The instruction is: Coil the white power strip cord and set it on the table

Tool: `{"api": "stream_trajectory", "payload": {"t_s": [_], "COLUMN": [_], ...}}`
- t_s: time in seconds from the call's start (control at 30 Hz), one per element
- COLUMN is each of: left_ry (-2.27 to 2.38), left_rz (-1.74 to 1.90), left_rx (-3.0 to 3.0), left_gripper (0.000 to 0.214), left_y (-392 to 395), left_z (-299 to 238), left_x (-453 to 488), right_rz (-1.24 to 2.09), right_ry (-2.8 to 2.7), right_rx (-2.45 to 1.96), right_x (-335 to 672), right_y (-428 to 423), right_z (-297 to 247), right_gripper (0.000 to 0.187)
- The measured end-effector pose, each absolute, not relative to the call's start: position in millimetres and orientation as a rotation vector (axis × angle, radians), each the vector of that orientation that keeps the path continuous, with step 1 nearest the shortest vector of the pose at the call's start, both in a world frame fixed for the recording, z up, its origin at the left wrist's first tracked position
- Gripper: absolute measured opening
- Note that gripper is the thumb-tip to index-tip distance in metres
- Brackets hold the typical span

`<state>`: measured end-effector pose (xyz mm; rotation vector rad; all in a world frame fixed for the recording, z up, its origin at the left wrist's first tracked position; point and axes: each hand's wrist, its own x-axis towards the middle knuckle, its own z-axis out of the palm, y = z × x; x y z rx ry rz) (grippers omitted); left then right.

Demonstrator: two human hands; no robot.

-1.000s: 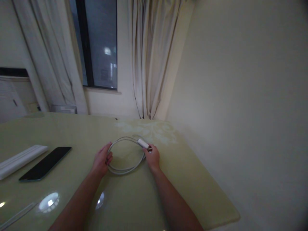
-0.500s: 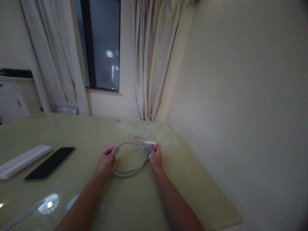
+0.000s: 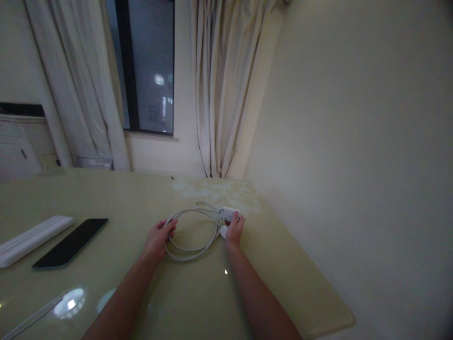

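Left hand curls its fingers around the left side of a looped cable, while the right hand pinches a white block, thumb over its near face. Both are closed in a narrow hold. The cable forms a round coil between them, over the table; whether its lowest part touches the surface, I cannot tell. A smaller white plug sits just beside the right hand, below the block, and a thin loop bows out behind the coil. By its look, the cable should be light and springy, soft enough to bend yet inclined to open out, so it is best gripped with all its strands gathered. The block looks hard, smooth and perhaps slippery; taking it by its sides should spare the spot where the cable meets it, likely the most fragile part. A dark tablet and a white bar lie well apart, to the left.
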<state>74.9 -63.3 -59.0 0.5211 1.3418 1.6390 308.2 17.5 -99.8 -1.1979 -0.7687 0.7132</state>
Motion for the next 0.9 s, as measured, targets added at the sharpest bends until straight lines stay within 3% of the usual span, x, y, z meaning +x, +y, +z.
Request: {"api": "stream_trajectory", "payload": {"t_s": [0.3,0.57,0.83,0.9], "left_ry": [1.285,1.351,1.523,1.532], "left_rz": [1.636,1.748,1.949,1.956], "left_rx": [0.594,0.612,1.245,1.386], "left_gripper": [0.049,0.065,0.037,0.035], "left_y": [-66.0,-71.9,-105.3,-111.3], "left_z": [-55.2,-46.5,-18.4,-17.3], "left_x": [81.5,79.1,102.4,109.3], "right_rz": [0.716,0.570,0.121,0.043], "right_ry": [-0.835,-1.029,-1.770,-1.867], "right_rx": [-1.209,-1.275,-1.009,-0.977], "right_x": [307.2,308.7,288.0,283.6], "right_y": [14.6,4.4,-45.0,-48.6], "right_z": [-101.2,-90.5,-50.2,-33.1], "right_gripper": [0.040,0.038,0.060,0.058]}}
